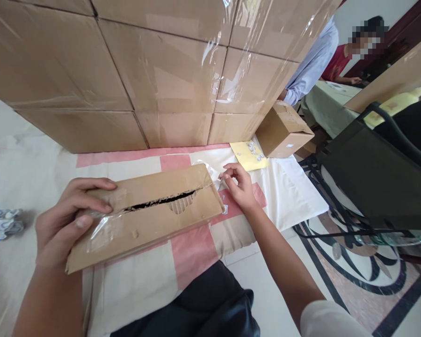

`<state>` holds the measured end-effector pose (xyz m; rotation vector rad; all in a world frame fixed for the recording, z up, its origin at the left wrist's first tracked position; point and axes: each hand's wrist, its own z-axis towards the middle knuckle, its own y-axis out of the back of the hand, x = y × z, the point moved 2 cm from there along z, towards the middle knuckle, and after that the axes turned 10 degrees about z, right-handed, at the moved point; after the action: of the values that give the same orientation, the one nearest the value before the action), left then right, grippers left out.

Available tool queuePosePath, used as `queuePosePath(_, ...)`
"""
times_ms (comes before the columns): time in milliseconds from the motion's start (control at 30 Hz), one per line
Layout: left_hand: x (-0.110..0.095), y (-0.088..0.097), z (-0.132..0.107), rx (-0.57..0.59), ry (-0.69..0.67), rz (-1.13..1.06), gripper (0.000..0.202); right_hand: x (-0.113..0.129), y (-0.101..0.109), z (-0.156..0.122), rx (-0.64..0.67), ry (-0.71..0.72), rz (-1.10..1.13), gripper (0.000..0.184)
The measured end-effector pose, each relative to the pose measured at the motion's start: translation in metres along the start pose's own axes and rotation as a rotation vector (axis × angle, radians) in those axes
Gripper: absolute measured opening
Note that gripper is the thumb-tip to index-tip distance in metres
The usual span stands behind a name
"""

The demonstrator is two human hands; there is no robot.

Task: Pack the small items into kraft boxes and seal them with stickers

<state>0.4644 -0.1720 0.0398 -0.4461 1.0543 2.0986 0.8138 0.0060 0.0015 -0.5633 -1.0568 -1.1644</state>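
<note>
My left hand (75,217) grips the left end of a brown cardboard box (154,234), thumb and fingers pressed on its upper face. A ragged dark slit runs along the middle of that face, with torn paper beside it. Clear tape (107,229) crosses the box near my left fingers. At the box's right end, my right hand (236,185) is closed in a pinch at a thin whitish strip (215,177) that looks like tape. Just below those fingers, a small sticker (225,208) lies on the pink and white cloth (194,250).
Stacked cartons (168,75) wrapped in clear film rise ahead. A smaller carton (284,131) and a yellow sheet (247,157) with small stickers lie to their right. A dark chair (382,173) stands at right. Crumpled stickers (3,224) lie far left. Two people are beyond.
</note>
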Motion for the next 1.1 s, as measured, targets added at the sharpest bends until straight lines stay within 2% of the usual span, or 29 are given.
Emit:
queuePosePath(133, -0.004, -0.003, 0.001, -0.036, 0.061, -0.002, 0.019, 0.004, -0.002, -0.002, -0.114, -0.003, 0.006, 0.007)
queuePosePath(267, -0.008, -0.004, 0.001, -0.056, 0.088, -0.017, 0.017, 0.009, -0.004, -0.001, -0.159, -0.06, 0.03, 0.011)
queuePosePath(467, -0.007, -0.002, 0.0, -0.05, 0.125, -0.022, 0.017, 0.003, -0.004, 0.002, -0.185, -0.274, 0.17, 0.023)
queuePosePath(567, -0.009, -0.002, 0.001, -0.035, 0.116, -0.009, 0.018, -0.004, -0.007, 0.002, -0.182, -0.349, 0.245, 0.021)
queuePosePath(633, -0.011, -0.002, 0.001, -0.01, 0.116, -0.002, 0.018, -0.006, -0.01, 0.0, -0.211, -0.341, 0.23, 0.016)
queuePosePath(767, -0.014, -0.001, 0.0, -0.042, 0.177, -0.01, 0.018, -0.007, -0.016, -0.005, -0.296, -0.302, 0.208, 0.013)
queuePosePath(1100, 0.003, 0.003, -0.001, 0.038, 0.054, 0.002, 0.025, -0.004, -0.018, -0.01, -0.293, -0.295, 0.223, 0.013)
